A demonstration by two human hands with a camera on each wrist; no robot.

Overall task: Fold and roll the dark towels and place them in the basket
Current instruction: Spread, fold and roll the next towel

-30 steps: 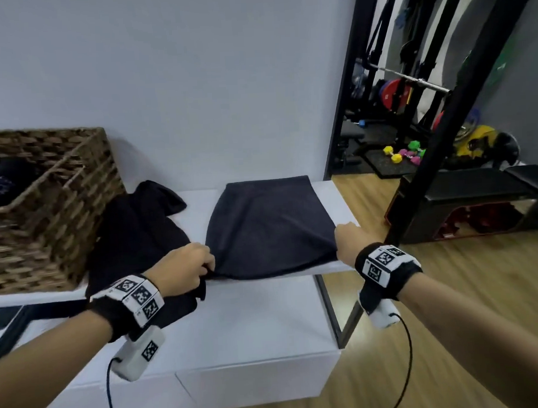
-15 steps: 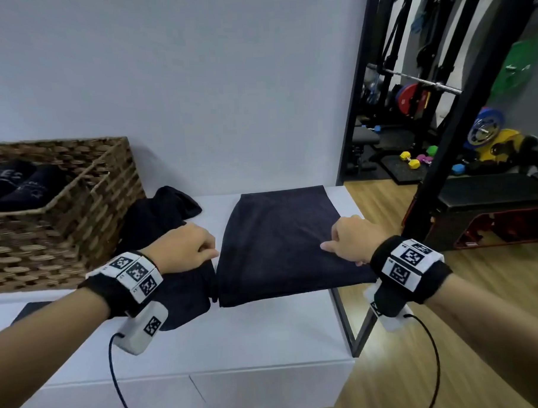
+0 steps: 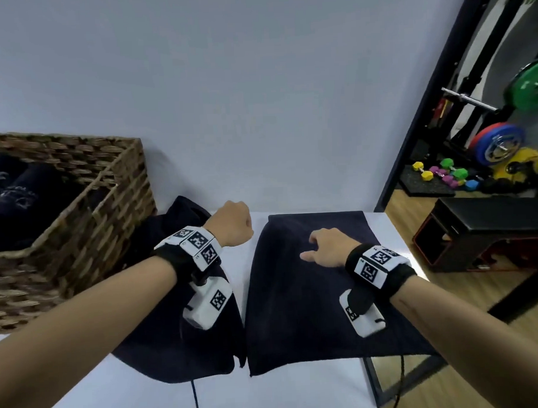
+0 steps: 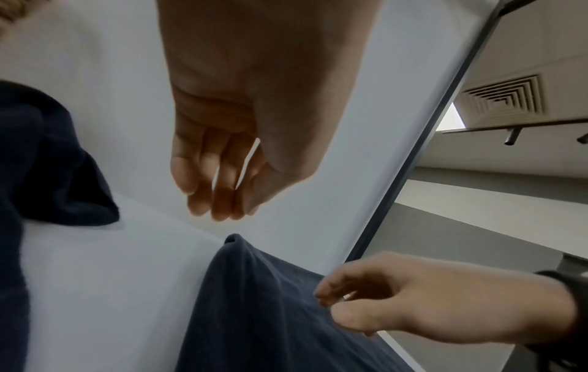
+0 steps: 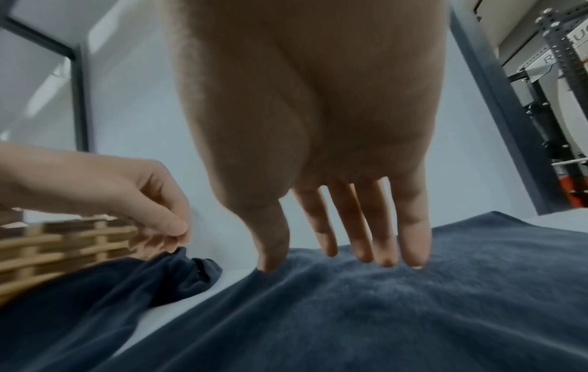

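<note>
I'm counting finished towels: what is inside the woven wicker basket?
Inside the woven wicker basket, dark rolled towels with pale markings lie side by side; at least two show. The basket's near wall hides anything lower or further left.

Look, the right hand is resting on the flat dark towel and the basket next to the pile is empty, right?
Not quite. The right hand does rest on the flat dark towel, but the basket isn't empty: the head view shows rolled dark towels already inside it.

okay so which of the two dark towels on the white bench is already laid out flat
The right-hand towel, under the right hand, lies flat as a smooth folded rectangle. The other towel, beside the wicker basket, is a crumpled heap.
</note>
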